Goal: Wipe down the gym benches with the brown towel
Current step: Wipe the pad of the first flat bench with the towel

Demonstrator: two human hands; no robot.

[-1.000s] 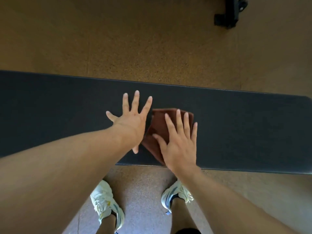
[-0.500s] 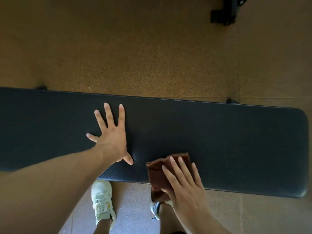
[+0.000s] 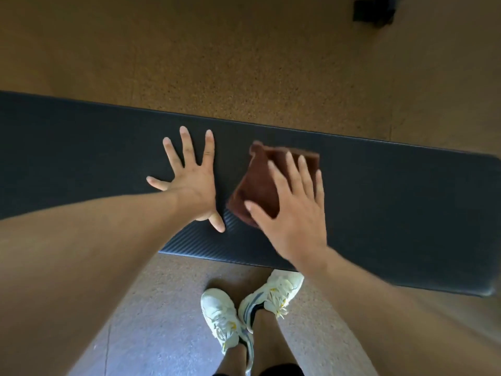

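**Desk:** Start nearest the camera. Any brand or writing you can read?

**Me:** At the bottom I've got two white trainers (image 3: 244,313) on the speckled floor (image 3: 244,63), toes toward the bench. Dark stripe and yellow flecks on them, but no logo or lettering I can read. Nothing legible anywhere else either.

**Desk:** Hands?

**Me:** My left hand (image 3: 189,183) lies flat on the black bench pad (image 3: 393,202), palm down, fingers straight and fanned wide, thumb out toward the near edge. It holds nothing, only rests on the pad. The forearm comes in from the lower left.

**Desk:** And the right?

**Me:** My right hand (image 3: 292,210) is laid over the brown towel (image 3: 260,180), fingers straight and slightly spread, pointing away from me, thumb out to the left along the cloth's near edge. It's a flat press, not a curled grip. A little motion blur on the fingertips.

**Desk:** Where's the towel?

**Me:** Folded, on the pad around mid-width, just right of the left hand and not touching it. Its far corners stick out past my fingertips.

**Desk:** Beyond that?

**Me:** More floor, then a black object (image 3: 375,9) at the top right edge, too cropped to identify.
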